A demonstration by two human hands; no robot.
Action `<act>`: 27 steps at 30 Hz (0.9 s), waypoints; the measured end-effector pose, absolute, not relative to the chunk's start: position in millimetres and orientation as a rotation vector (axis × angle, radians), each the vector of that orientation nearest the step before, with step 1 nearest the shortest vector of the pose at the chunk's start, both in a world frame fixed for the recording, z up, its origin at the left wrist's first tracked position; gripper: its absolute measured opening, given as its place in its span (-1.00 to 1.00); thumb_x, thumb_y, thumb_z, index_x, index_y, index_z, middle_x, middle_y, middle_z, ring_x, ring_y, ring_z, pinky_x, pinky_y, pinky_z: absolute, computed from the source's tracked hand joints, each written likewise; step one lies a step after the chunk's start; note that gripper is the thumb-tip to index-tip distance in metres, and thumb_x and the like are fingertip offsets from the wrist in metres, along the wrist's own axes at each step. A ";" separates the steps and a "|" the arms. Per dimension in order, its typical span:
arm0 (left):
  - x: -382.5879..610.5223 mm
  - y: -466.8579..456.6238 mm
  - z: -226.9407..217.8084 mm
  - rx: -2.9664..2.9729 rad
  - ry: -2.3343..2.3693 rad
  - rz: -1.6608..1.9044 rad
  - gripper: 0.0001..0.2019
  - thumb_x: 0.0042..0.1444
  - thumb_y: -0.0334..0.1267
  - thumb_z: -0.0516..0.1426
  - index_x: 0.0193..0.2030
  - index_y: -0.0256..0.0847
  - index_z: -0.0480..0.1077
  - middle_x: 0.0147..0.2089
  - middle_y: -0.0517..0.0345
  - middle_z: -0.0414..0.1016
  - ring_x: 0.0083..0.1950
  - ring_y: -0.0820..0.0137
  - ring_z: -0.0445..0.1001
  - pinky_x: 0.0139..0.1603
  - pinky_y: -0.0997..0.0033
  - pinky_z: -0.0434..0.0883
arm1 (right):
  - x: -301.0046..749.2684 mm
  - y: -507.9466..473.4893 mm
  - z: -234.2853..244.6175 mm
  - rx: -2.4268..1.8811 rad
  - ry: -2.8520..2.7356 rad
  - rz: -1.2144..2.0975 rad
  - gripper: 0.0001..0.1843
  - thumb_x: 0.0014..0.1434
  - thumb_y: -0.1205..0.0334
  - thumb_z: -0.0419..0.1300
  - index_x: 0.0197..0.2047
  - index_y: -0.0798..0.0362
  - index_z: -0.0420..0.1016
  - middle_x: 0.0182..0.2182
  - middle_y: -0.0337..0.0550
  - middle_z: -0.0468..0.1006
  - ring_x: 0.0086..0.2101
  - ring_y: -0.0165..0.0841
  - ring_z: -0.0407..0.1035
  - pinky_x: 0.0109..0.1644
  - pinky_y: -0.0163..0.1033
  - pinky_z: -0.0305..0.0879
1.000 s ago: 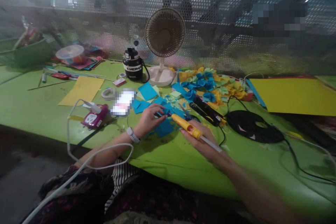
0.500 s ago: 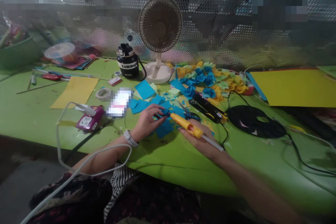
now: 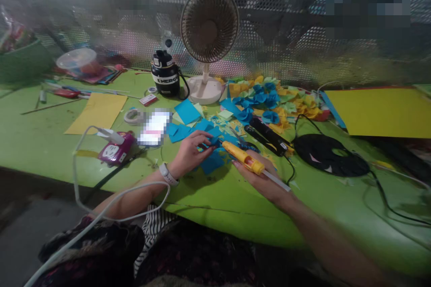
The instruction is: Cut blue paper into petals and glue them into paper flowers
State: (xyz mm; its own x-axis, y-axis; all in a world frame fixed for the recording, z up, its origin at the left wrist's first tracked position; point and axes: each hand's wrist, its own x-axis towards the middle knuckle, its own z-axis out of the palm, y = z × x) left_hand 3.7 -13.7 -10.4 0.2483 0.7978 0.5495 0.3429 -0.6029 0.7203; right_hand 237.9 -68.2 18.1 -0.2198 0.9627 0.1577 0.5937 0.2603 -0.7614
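My right hand (image 3: 258, 175) is wrapped round a yellow hot glue gun (image 3: 243, 157), with a pale glue stick (image 3: 276, 180) poking out of its back end. The nozzle points left at a small folded piece of blue paper (image 3: 214, 141), pinched between the thumb and fingers of my left hand (image 3: 192, 152). Whether the nozzle touches the paper I cannot tell. Under and around both hands lie blue paper squares (image 3: 187, 111) and small scraps. A white watch band circles my left wrist.
A desk fan (image 3: 209, 27) and a black bottle (image 3: 164, 76) stand behind. Crumpled paper flowers (image 3: 269, 98) pile up at back right. A black hair straightener (image 3: 267, 136), a phone (image 3: 155, 128), a purple power socket (image 3: 116, 149) and a white cable (image 3: 76, 175) lie around.
The view has shifted slightly. Both hands stay almost in place, the glue gun's nozzle still close to the blue paper in my left fingers.
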 end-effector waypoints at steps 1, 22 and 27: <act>3.9 -13.6 -10.6 2.079 1.034 1.333 -0.85 0.16 -0.26 0.26 -0.39 -0.26 0.44 -0.12 -0.04 0.57 -0.25 0.46 0.55 -0.37 0.54 0.53 | 237.6 -68.4 18.6 -1.404 -1.908 0.747 -0.67 0.23 0.01 0.19 -0.45 -0.02 0.24 -0.55 -0.31 0.28 -0.52 -0.40 0.19 -0.45 -0.25 0.13; 5.1 -13.9 -9.4 2.091 1.004 1.356 -0.84 0.16 -0.27 0.27 -0.40 -0.26 0.44 -0.15 -0.04 0.58 -0.22 0.44 0.57 -0.37 0.54 0.56 | 234.0 -71.7 25.4 -1.397 -1.927 0.708 -0.61 0.24 0.00 0.18 -0.48 -0.04 0.12 -0.57 -0.32 0.22 -0.54 -0.39 0.18 -0.46 -0.22 0.11; 5.0 -13.8 -8.6 2.083 0.999 1.348 -0.85 0.16 -0.28 0.27 -0.39 -0.26 0.44 -0.14 -0.05 0.58 -0.20 0.42 0.57 -0.34 0.51 0.57 | 233.0 -72.6 25.7 -1.381 -1.939 0.695 -0.60 0.25 0.02 0.17 -0.49 -0.04 0.09 -0.57 -0.33 0.21 -0.54 -0.41 0.15 -0.48 -0.23 0.09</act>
State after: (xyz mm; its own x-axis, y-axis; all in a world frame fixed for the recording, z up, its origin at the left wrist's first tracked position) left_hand 5.0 -13.8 -8.6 0.2549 0.7773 0.5751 0.3238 -0.6290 0.7067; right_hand 233.0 -72.6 25.7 -0.2340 0.9511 0.2016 0.6066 0.3049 -0.7342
